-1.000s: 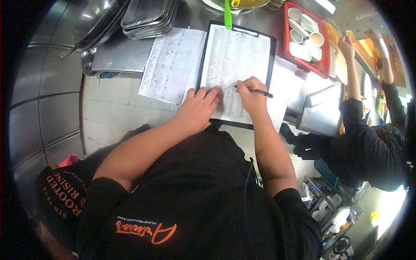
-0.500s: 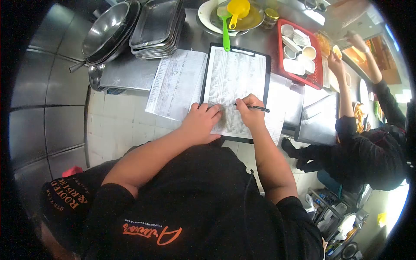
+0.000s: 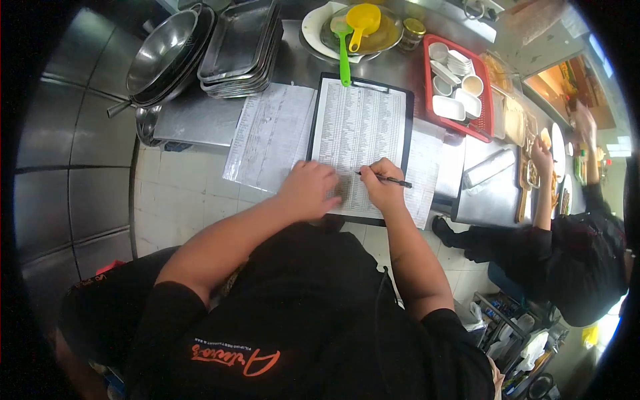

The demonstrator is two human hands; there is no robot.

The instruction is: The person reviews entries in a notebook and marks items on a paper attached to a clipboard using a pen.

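Note:
A black clipboard lies on the counter, carrying a printed sheet with dense rows of small text. My right hand grips a black pen over the sheet's lower part, its tip pointing left. At the lower left edge of the clipboard rests my left hand, holding nothing, its slightly blurred fingers stretched over the paper. Left of the board is a second sheet in a clear plastic sleeve. Another paper sticks out under the board's right side.
Metal trays and pans are stacked at the back left. Behind the clipboard, a green spatula and yellow ladle lie on plates. A red basket holds white dishes. At right a co-worker has both arms raised.
My right hand and the pen have shifted slightly down and left. My left fingers have drawn closer together. At right the co-worker's hands have moved lower and farther right.

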